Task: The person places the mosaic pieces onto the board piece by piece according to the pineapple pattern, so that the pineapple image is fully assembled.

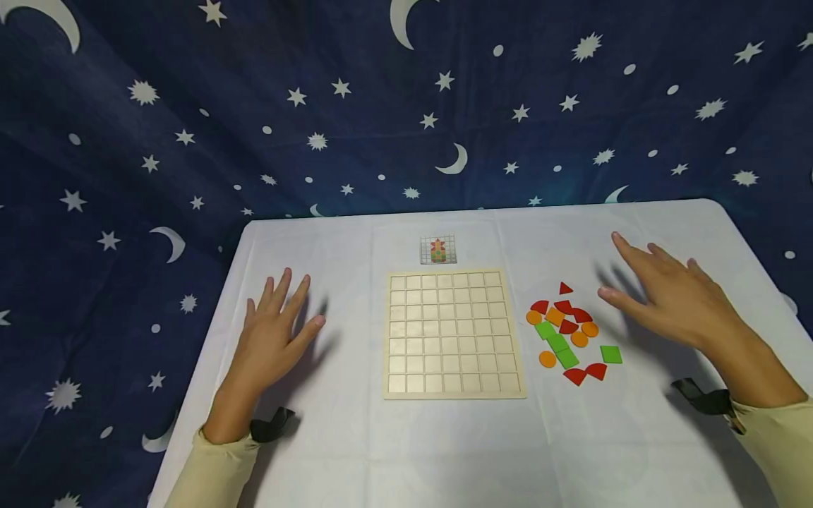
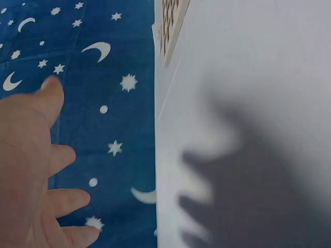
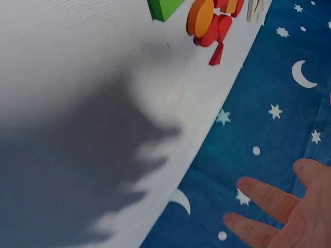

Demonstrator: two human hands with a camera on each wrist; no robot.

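My left hand (image 1: 269,346) hovers over the table's left side with fingers spread, holding nothing; its shadow falls on the cloth. On the right, my right hand (image 1: 676,300) is also raised with extended fingers and holds nothing. Between them lies a cream grid board (image 1: 446,337) of bare square cells. Just right of the board are scattered flat pieces: green squares (image 1: 557,343), orange circles (image 1: 547,359), an orange square (image 1: 555,316), red rounded wedges (image 1: 574,377) and a red triangle (image 1: 566,288). The right hand is nearest to these pieces, apart from them.
Behind the board sits a small card (image 1: 438,250) with a gridded coloured figure. A white cloth (image 1: 457,451) covers the table. A dark blue curtain (image 1: 356,63) with moons and stars hangs behind it. Each wrist wears a black strap (image 1: 272,425).
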